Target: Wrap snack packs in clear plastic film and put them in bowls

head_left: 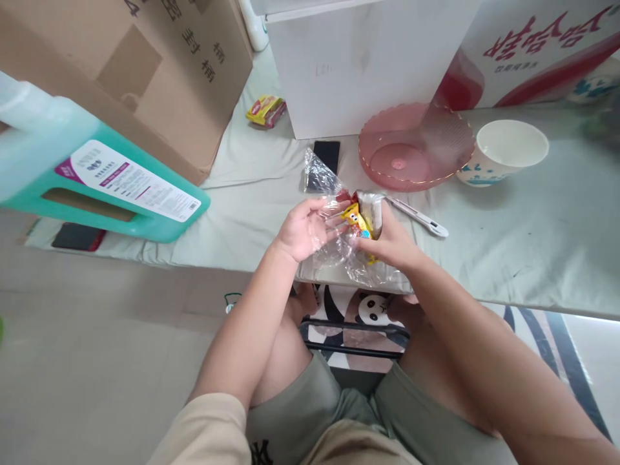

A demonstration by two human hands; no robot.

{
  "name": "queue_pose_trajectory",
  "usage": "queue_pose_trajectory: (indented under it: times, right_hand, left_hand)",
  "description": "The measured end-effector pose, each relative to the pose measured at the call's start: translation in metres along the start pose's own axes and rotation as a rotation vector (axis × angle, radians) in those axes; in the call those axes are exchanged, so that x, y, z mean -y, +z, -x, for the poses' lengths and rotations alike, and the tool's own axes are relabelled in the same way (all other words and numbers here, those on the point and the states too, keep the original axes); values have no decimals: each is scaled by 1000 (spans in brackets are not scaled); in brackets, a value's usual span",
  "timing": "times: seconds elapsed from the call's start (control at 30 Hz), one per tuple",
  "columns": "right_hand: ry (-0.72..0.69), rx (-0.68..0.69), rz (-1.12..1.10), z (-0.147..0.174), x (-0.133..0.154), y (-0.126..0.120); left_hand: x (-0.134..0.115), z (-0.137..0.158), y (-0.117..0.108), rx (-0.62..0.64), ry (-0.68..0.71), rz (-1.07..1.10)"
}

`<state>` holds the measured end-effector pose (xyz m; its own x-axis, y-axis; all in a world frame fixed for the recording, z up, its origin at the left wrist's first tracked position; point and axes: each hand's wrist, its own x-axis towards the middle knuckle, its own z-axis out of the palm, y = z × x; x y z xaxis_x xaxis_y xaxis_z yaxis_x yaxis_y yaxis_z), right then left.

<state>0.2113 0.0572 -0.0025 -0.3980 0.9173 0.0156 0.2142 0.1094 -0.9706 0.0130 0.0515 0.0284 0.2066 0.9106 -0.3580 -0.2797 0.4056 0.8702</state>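
Note:
My right hand (pixel 394 240) is closed around a clear plastic bag (pixel 359 268) together with small wrapped snacks. A yellow snack packet (pixel 356 219) with a cartoon face shows between my hands, beside a silvery wrapper (pixel 371 208) and a bit of red. Palm up, my left hand (pixel 306 229) has its fingers stretched out against the clear film, gripping nothing. Behind the bag lies a dark phone (pixel 324 165), partly covered by the film. Just right of my right hand is a white utility knife (pixel 420 218).
A pink scalloped bowl (pixel 411 174) and a white paper tub (pixel 513 152) stand behind on the cloth-covered table (pixel 542 252). Farther back are a white box (pixel 358 71) and yellow-red packets (pixel 266 111). At left stand a green-liquid jug (pixel 179 200) and a cardboard box (pixel 159 97).

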Motion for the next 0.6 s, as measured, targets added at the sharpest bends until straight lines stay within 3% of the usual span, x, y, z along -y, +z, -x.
queue_pose_trajectory:
  times: [0.2, 0.33, 0.5, 0.6]
  right_hand:
    - [191, -54, -270, 2, 6, 1]
    - [199, -129, -385, 1, 4, 1]
    - [273, -193, -624, 0, 6, -6]
    - [271, -178, -688, 3, 9, -15]
  left_hand:
    - [-10, 4, -6, -175, 46, 78]
    - [-18, 10, -18, -153, 157, 126]
    - [-18, 14, -29, -232, 274, -74]
    - [-11, 10, -31, -190, 283, 37]
